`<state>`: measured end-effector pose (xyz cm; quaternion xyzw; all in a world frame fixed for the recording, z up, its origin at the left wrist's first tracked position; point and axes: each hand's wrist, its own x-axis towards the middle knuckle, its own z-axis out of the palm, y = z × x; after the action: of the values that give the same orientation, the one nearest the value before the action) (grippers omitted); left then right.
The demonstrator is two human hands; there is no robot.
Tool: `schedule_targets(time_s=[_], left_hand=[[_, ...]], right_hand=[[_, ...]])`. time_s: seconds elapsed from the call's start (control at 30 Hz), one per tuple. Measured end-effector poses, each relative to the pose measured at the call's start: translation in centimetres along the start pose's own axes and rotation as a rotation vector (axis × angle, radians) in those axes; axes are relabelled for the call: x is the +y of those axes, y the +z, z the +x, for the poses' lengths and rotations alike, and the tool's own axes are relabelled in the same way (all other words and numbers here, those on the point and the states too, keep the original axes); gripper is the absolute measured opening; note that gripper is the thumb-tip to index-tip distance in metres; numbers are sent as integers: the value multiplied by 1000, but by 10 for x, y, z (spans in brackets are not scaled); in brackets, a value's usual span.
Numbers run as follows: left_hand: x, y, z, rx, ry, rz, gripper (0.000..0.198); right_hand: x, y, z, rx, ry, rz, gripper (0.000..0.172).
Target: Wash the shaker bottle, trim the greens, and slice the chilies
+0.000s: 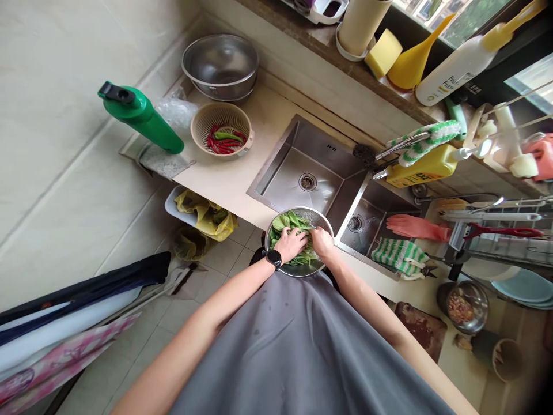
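Observation:
A round steel colander full of leafy greens rests at the front edge of the sink, on the countertop. My left hand, with a black smartwatch on its wrist, presses into the leaves. My right hand sits beside it, its fingers buried among the greens. Both hands appear to grip leaves, though the fingertips are partly hidden. A grey apron covers my front.
A steel double sink lies ahead. Left of it stand a basket of red and green chillies, a steel bowl and a green bottle. Pink rubber gloves, a striped cloth and a dish rack lie right.

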<state>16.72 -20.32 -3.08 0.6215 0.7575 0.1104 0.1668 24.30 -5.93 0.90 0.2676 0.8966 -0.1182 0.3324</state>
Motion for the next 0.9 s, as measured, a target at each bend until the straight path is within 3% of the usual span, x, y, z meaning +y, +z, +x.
schedule_targets(time_s=[0.17, 0.37, 0.6, 0.9], left_hand=[[0, -1, 0, 4, 11, 5, 23], [0, -3, -2, 14, 18, 16, 24], [0, -3, -2, 10, 16, 23, 23], [-1, 0, -3, 19, 6, 7, 22]], right_hand=[[2, 5, 5, -18, -56, -45, 34], [11, 8, 8, -20, -89, -9, 28], [15, -2, 16, -48, -87, 161, 30], [11, 7, 10, -65, -70, 41, 26]])
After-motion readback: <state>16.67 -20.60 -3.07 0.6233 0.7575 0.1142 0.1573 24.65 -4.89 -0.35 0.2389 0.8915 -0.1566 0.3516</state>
